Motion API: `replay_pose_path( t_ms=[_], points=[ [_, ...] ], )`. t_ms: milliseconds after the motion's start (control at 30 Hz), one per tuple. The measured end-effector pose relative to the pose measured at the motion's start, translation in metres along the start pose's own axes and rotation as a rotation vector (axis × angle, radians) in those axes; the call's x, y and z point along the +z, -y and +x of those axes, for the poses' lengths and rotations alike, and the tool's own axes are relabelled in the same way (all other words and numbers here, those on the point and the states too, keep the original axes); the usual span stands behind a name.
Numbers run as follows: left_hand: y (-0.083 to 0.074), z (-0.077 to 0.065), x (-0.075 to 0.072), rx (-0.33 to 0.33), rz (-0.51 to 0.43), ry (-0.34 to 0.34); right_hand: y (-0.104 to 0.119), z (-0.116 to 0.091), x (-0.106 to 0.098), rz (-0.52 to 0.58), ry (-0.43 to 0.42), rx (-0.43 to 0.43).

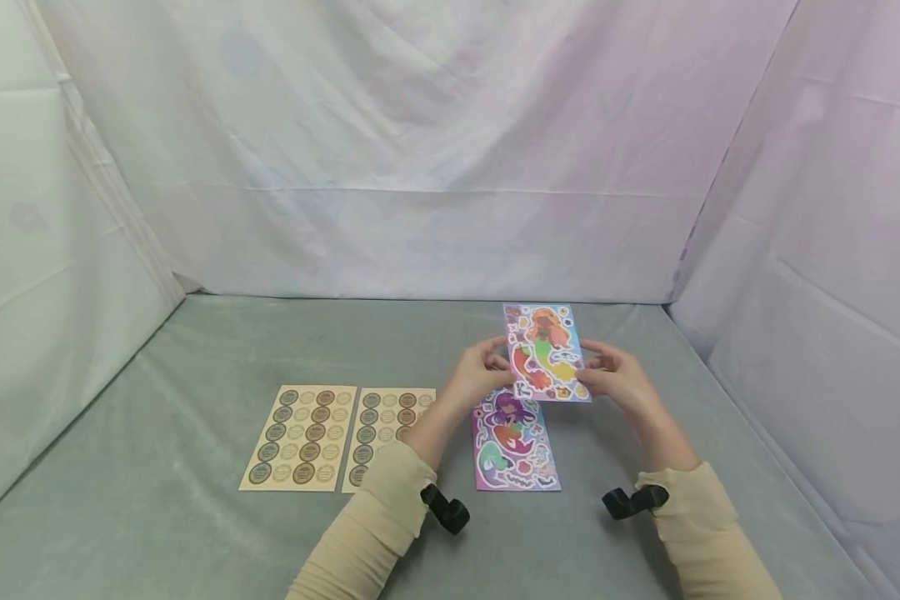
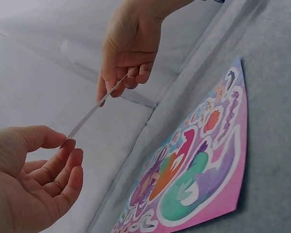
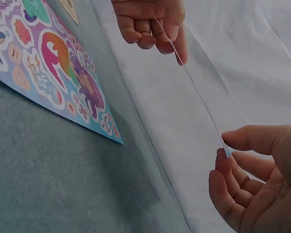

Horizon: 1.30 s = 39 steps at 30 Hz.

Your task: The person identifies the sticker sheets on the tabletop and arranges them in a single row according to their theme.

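Note:
Both hands hold up a mermaid sticker sheet [image 1: 546,353] with a yellow-green tail design, clear of the table. My left hand [image 1: 482,375] pinches its left edge between thumb and fingers, and my right hand [image 1: 618,379] pinches the right edge. In both wrist views that sheet is seen almost edge-on, a thin line between the left hand [image 2: 43,179] and the right hand [image 3: 257,174]. Below it on the table lies a second mermaid sticker sheet [image 1: 516,446], purple-haired with a pink border; its top is partly covered in the head view.
Two cream sheets of round stickers lie side by side on the left: one sticker sheet [image 1: 297,437] fully visible, the other sticker sheet [image 1: 382,417] partly behind the left forearm. A grey cloth covers the table [image 1: 195,533]. White curtains [image 1: 420,167] enclose the back and sides.

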State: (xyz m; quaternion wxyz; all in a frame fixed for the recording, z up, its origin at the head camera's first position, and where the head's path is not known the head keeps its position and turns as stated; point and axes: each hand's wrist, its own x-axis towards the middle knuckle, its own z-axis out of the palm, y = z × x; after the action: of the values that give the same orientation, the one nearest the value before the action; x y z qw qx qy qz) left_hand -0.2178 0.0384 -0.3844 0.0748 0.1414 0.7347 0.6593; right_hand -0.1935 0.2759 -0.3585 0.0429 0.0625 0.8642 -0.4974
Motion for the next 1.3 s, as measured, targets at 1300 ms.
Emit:
replay_pose_path(
  t_ms=[1300],
  points=[
    [0.006,-0.015,0.036,-0.025,0.032,0.126,-0.046,-0.026,-0.037,0.067,0.108,-0.068]
  ],
)
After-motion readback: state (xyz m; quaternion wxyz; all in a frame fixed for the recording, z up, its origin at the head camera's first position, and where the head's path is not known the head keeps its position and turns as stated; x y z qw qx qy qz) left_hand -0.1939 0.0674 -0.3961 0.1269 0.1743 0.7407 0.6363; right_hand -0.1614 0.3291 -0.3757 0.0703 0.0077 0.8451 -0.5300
